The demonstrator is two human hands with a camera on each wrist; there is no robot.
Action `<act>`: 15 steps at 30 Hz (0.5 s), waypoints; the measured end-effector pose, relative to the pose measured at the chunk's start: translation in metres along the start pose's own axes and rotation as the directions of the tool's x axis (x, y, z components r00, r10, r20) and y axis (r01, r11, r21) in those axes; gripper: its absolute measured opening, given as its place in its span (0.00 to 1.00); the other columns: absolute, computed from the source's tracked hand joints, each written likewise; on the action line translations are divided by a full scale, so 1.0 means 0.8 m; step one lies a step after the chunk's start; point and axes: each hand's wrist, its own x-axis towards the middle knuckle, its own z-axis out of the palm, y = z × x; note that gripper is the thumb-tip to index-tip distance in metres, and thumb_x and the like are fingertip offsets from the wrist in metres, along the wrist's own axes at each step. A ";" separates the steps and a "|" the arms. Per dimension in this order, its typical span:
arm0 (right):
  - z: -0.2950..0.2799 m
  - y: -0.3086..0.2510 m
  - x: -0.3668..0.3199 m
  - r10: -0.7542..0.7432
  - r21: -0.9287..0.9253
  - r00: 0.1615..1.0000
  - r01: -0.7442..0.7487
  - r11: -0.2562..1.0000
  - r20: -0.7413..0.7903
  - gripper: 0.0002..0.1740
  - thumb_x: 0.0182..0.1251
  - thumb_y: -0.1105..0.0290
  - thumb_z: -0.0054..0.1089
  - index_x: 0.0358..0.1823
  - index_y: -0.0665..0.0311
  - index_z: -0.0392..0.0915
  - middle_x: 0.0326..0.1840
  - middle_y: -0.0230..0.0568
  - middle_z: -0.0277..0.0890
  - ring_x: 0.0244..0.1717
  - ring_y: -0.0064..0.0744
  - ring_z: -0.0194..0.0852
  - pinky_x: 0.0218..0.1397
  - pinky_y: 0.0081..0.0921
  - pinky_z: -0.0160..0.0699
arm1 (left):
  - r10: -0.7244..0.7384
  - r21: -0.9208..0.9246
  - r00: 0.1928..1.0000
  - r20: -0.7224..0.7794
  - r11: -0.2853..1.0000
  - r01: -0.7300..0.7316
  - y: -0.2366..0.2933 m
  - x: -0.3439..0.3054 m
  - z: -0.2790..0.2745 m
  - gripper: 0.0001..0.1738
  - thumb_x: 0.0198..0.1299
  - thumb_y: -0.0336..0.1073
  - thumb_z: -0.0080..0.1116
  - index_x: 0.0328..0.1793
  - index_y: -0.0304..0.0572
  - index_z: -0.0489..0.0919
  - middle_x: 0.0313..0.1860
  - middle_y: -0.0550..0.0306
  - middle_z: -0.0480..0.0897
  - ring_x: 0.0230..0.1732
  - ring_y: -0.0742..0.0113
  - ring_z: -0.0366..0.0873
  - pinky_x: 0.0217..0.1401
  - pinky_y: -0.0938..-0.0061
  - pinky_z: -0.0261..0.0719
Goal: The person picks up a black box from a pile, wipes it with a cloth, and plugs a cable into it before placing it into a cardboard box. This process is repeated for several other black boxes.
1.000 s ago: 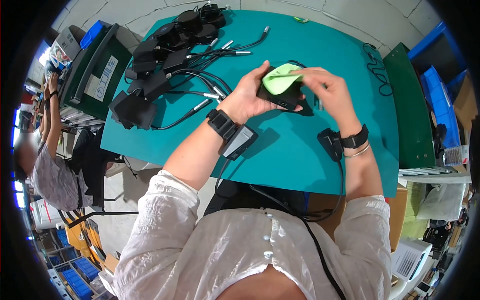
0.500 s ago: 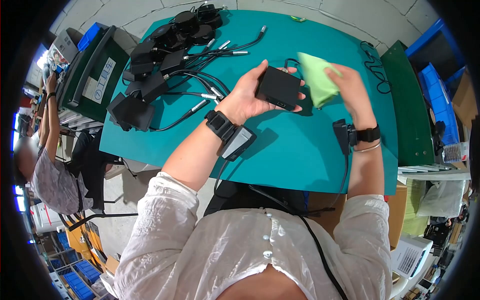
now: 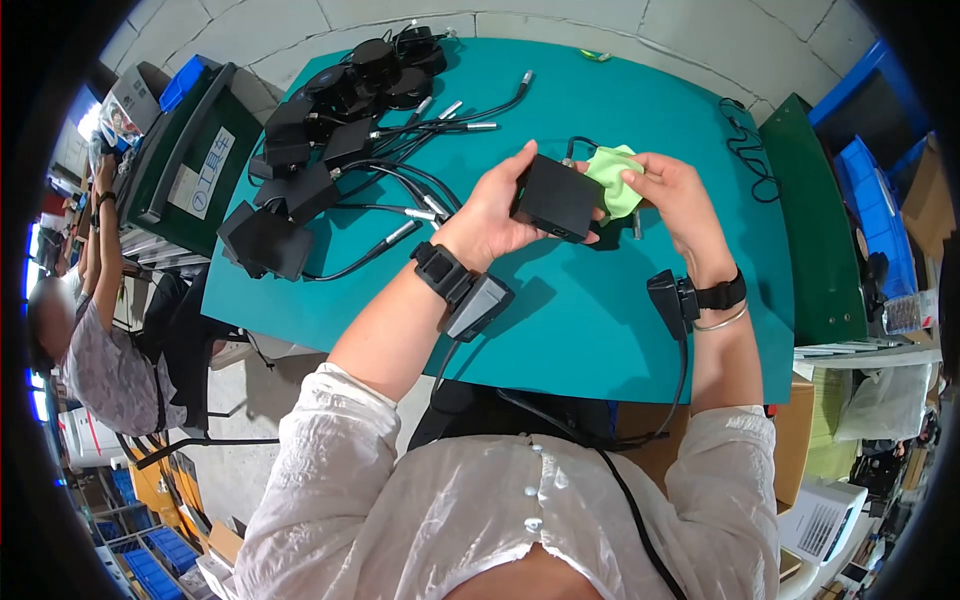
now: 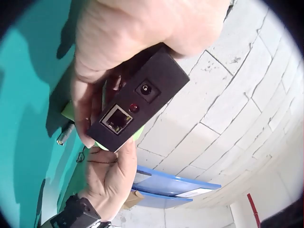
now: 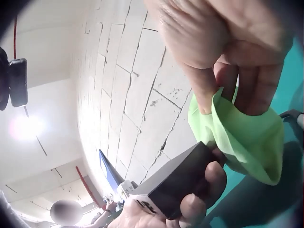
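My left hand grips a flat black box, its fingers wrapped beneath and the thumb along the far left edge. In the left wrist view the end face of the box shows a network port, a small red light and a round power socket. A light green cloth is pinched in my right hand, close against the right side of the box. The cloth hangs in folds from thumb and fingers in the right wrist view. A cable runs from the far side of the box.
Black boxes with metal-tipped cables and round black parts crowd the left of the green table. A thin black cable lies at the right back. Another person is at far left.
The cloth lay over the box top, swung away to the right with my right hand, then came back to the box's right side. My left hand keeps holding the box.
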 end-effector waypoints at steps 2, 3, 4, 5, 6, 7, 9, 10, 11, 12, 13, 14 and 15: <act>-0.011 0.003 0.000 0.048 -0.006 0.999 -0.048 0.999 0.018 0.13 0.70 0.65 0.56 0.45 0.69 0.81 0.37 0.34 0.80 0.39 0.20 0.76 0.48 0.23 0.75 | -0.002 0.010 1.000 0.019 1.000 0.002 0.000 0.000 0.001 0.35 0.74 0.58 0.30 0.66 0.31 0.66 0.60 0.33 0.71 0.56 0.29 0.74 0.58 0.32 0.72; -0.014 0.005 0.001 0.060 0.061 0.998 -0.061 0.996 0.023 0.13 0.70 0.64 0.57 0.42 0.69 0.81 0.37 0.34 0.80 0.38 0.21 0.76 0.48 0.24 0.75 | 0.000 0.020 0.999 0.034 1.000 -0.001 0.000 -0.001 0.001 0.36 0.74 0.58 0.29 0.67 0.31 0.66 0.60 0.33 0.72 0.56 0.30 0.75 0.58 0.33 0.73; -0.016 0.006 0.003 0.069 0.128 0.997 -0.072 0.989 0.031 0.14 0.70 0.62 0.58 0.39 0.68 0.80 0.37 0.35 0.80 0.38 0.22 0.76 0.48 0.25 0.75 | 0.004 0.022 0.999 0.033 1.000 -0.005 0.001 -0.002 0.000 0.36 0.74 0.58 0.29 0.67 0.31 0.66 0.60 0.33 0.72 0.56 0.30 0.75 0.58 0.33 0.73; -0.017 0.006 0.004 0.064 0.128 0.997 -0.068 0.989 0.036 0.14 0.70 0.62 0.58 0.39 0.68 0.80 0.37 0.35 0.80 0.38 0.22 0.76 0.48 0.25 0.75 | 0.011 0.029 0.999 0.049 1.000 -0.013 0.001 -0.002 -0.001 0.36 0.74 0.58 0.29 0.67 0.30 0.66 0.60 0.34 0.72 0.55 0.31 0.75 0.57 0.34 0.74; -0.017 0.005 0.002 0.051 0.166 0.999 -0.052 0.985 0.012 0.15 0.70 0.61 0.57 0.40 0.69 0.81 0.38 0.35 0.81 0.39 0.23 0.77 0.48 0.25 0.76 | 0.019 0.035 0.998 0.063 0.999 -0.021 0.000 -0.001 -0.002 0.37 0.74 0.58 0.28 0.68 0.30 0.66 0.59 0.35 0.73 0.55 0.32 0.76 0.57 0.35 0.74; -0.016 0.004 0.001 0.039 0.202 0.999 -0.036 0.979 -0.010 0.16 0.70 0.61 0.57 0.41 0.69 0.81 0.38 0.36 0.81 0.39 0.24 0.78 0.48 0.26 0.77 | 0.028 0.036 0.998 0.061 0.999 -0.030 0.001 -0.001 -0.001 0.37 0.74 0.58 0.28 0.68 0.30 0.66 0.59 0.35 0.73 0.55 0.32 0.76 0.57 0.35 0.74; -0.012 -0.004 -0.005 0.047 0.231 0.998 -0.038 0.972 -0.030 0.16 0.70 0.61 0.57 0.42 0.70 0.81 0.39 0.37 0.81 0.40 0.25 0.78 0.48 0.26 0.77 | 0.026 0.031 0.997 0.072 0.999 -0.029 0.000 -0.001 -0.002 0.37 0.74 0.58 0.29 0.67 0.29 0.66 0.59 0.35 0.73 0.54 0.33 0.76 0.56 0.36 0.75; -0.012 -0.006 -0.005 0.058 0.259 0.996 -0.040 0.965 -0.061 0.17 0.70 0.61 0.58 0.44 0.71 0.81 0.40 0.38 0.82 0.41 0.26 0.79 0.49 0.27 0.77 | 0.036 0.030 0.997 0.068 0.999 -0.038 0.000 -0.001 -0.002 0.37 0.74 0.58 0.29 0.67 0.29 0.66 0.59 0.35 0.73 0.54 0.33 0.76 0.56 0.36 0.75; -0.015 -0.004 -0.002 0.055 0.259 0.997 -0.040 0.965 -0.054 0.17 0.70 0.61 0.58 0.44 0.71 0.81 0.40 0.38 0.82 0.41 0.26 0.79 0.49 0.27 0.77 | 0.033 0.024 0.998 0.051 0.999 -0.034 0.000 -0.001 -0.001 0.37 0.74 0.58 0.29 0.67 0.29 0.66 0.59 0.36 0.74 0.54 0.33 0.76 0.56 0.36 0.75; -0.021 0.000 0.000 0.071 0.279 0.997 -0.056 0.959 -0.043 0.17 0.70 0.61 0.58 0.45 0.71 0.81 0.41 0.39 0.82 0.42 0.27 0.80 0.49 0.27 0.78 | 0.028 0.020 0.999 0.036 0.999 -0.029 0.000 -0.001 -0.001 0.37 0.74 0.58 0.29 0.67 0.29 0.66 0.58 0.36 0.74 0.54 0.33 0.76 0.56 0.36 0.75; -0.024 0.003 0.000 0.091 0.299 0.995 -0.076 0.951 -0.035 0.17 0.69 0.62 0.58 0.46 0.71 0.81 0.42 0.40 0.82 0.42 0.28 0.81 0.50 0.26 0.78 | 0.029 0.017 0.999 0.033 0.999 -0.030 0.000 -0.003 -0.001 0.37 0.74 0.58 0.29 0.67 0.29 0.66 0.58 0.36 0.74 0.54 0.33 0.76 0.56 0.36 0.75; -0.024 0.004 0.001 0.091 0.297 0.995 -0.077 0.952 -0.035 0.17 0.69 0.62 0.58 0.46 0.71 0.81 0.42 0.40 0.82 0.42 0.28 0.81 0.50 0.26 0.78 | 0.024 0.007 0.998 0.056 1.000 -0.025 0.001 -0.003 0.000 0.37 0.73 0.58 0.29 0.67 0.29 0.66 0.59 0.36 0.74 0.54 0.34 0.76 0.56 0.36 0.75; -0.025 0.004 0.002 0.094 0.288 0.993 -0.071 0.955 -0.069 0.17 0.69 0.62 0.58 0.46 0.71 0.81 0.42 0.41 0.83 0.42 0.28 0.81 0.50 0.26 0.78 | 0.019 -0.002 0.997 0.078 1.000 -0.019 0.001 -0.003 0.000 0.37 0.73 0.58 0.29 0.67 0.29 0.66 0.59 0.36 0.74 0.54 0.34 0.76 0.56 0.36 0.75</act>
